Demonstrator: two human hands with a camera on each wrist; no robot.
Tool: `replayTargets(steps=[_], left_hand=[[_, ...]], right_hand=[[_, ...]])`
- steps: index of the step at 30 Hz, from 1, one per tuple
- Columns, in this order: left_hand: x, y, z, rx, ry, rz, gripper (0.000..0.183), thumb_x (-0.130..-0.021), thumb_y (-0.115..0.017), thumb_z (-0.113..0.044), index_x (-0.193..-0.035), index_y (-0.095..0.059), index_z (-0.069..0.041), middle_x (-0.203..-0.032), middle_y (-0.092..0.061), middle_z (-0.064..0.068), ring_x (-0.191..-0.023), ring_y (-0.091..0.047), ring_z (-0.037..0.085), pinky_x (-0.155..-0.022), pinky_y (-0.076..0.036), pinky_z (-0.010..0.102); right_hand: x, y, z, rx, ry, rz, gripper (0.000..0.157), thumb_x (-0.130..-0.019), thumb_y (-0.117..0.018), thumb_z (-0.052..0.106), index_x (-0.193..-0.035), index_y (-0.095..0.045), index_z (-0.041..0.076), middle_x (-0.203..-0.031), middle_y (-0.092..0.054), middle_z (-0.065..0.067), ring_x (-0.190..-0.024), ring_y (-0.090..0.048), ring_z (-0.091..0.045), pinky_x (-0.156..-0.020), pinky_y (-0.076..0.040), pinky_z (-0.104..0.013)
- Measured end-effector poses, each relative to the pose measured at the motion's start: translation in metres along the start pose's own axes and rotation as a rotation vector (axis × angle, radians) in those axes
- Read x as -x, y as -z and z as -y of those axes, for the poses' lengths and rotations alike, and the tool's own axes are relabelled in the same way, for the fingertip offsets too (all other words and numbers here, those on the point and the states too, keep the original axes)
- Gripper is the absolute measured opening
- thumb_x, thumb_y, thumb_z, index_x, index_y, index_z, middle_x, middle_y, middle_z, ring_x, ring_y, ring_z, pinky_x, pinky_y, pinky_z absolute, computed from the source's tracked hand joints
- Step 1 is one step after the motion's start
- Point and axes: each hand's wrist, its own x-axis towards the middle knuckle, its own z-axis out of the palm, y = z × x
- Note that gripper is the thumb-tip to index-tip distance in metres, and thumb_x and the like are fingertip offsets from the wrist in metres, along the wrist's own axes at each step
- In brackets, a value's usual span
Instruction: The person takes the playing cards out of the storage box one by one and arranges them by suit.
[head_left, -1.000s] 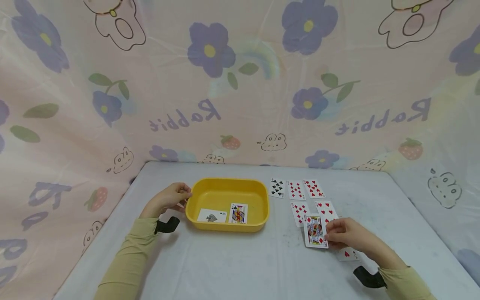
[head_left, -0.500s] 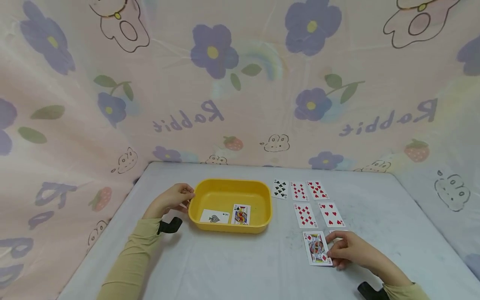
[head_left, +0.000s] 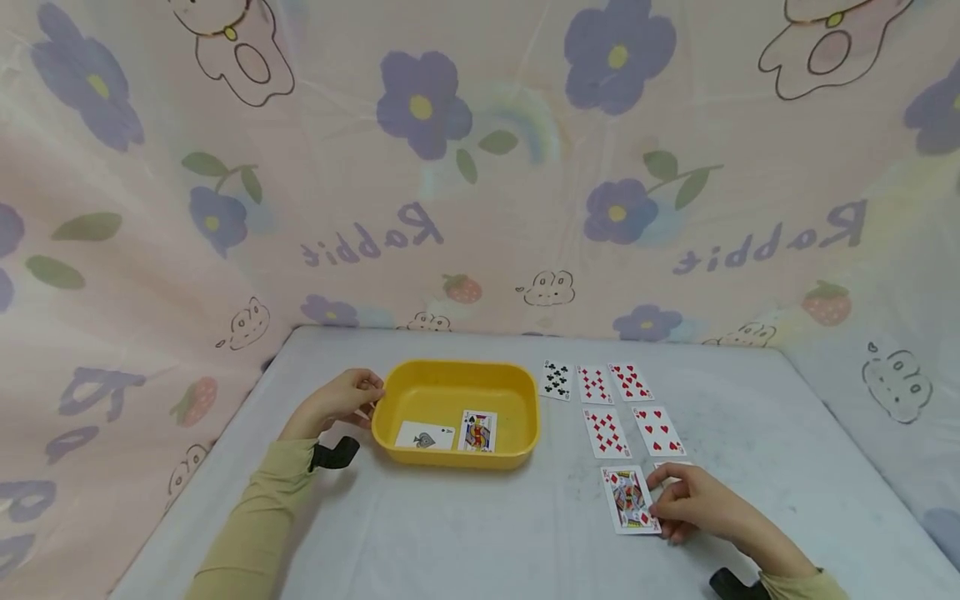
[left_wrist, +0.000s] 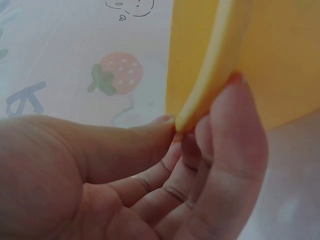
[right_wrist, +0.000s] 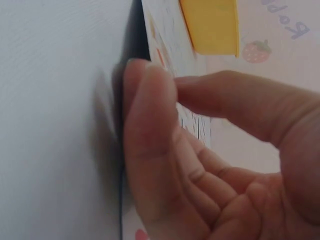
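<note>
In the head view my left hand (head_left: pixel 337 400) holds the left end of a yellow plastic tray (head_left: pixel 457 458). The left wrist view has its thumb and fingers pinching the rim (left_wrist: pixel 212 60). Inside the tray lie an ace of spades (head_left: pixel 424 436) and a black-suited face card (head_left: pixel 478 432), face up. My right hand (head_left: pixel 701 504) pinches the right edge of a king of diamonds (head_left: pixel 628 500), face up, low over the table. Thumb and finger meet at its edge in the right wrist view. Another card (head_left: pixel 671 463) is mostly hidden behind this hand.
Face-up number cards lie in rows right of the tray: a clubs card (head_left: pixel 557 380), diamonds cards (head_left: pixel 595 385) (head_left: pixel 607 432), and hearts cards (head_left: pixel 630 382) (head_left: pixel 659 432). A white cloth (head_left: pixel 450 533) covers the table. Printed fabric (head_left: pixel 480 208) hangs behind it.
My right hand has drawn the king of diamonds toward me, off the card rows, uncovering the lower diamonds card. During the last half second it has hardly moved. The left hand stays on the tray.
</note>
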Motion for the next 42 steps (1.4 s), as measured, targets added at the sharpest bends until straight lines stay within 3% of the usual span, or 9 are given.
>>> replayTargets(steps=[20, 36, 42], left_hand=[[-0.003, 0.002, 0.000, -0.005, -0.005, -0.009, 0.024, -0.100, -0.050, -0.010, -0.117, -0.046, 0.007, -0.099, -0.057, 0.023, -0.079, -0.062, 0.028, -0.065, -0.058, 0.035], [-0.003, 0.000, -0.001, -0.007, -0.004, -0.007, 0.023, -0.099, -0.051, -0.010, -0.115, -0.047, 0.007, -0.093, -0.058, 0.018, -0.072, -0.060, 0.021, -0.063, -0.058, 0.035], [-0.003, 0.000, 0.000, -0.006, 0.003, -0.007, 0.024, -0.099, -0.051, -0.010, -0.116, -0.047, 0.007, -0.093, -0.058, 0.018, -0.073, -0.060, 0.022, -0.063, -0.058, 0.035]], right_hand=[[0.001, 0.003, 0.008, 0.089, 0.044, -0.041, 0.024, -0.086, -0.066, 0.003, -0.103, -0.052, -0.008, -0.069, -0.060, -0.012, -0.058, -0.060, -0.023, -0.050, -0.055, -0.038], [0.000, 0.000, 0.008, 0.125, 0.031, -0.063, 0.018, -0.087, -0.063, 0.002, -0.101, -0.055, -0.006, -0.069, -0.059, -0.011, -0.060, -0.061, -0.025, -0.050, -0.055, -0.039], [0.002, 0.004, 0.026, 0.194, 0.044, -0.114, 0.021, -0.090, -0.063, 0.006, -0.103, -0.055, -0.007, -0.071, -0.059, -0.011, -0.061, -0.061, -0.027, -0.050, -0.054, -0.038]])
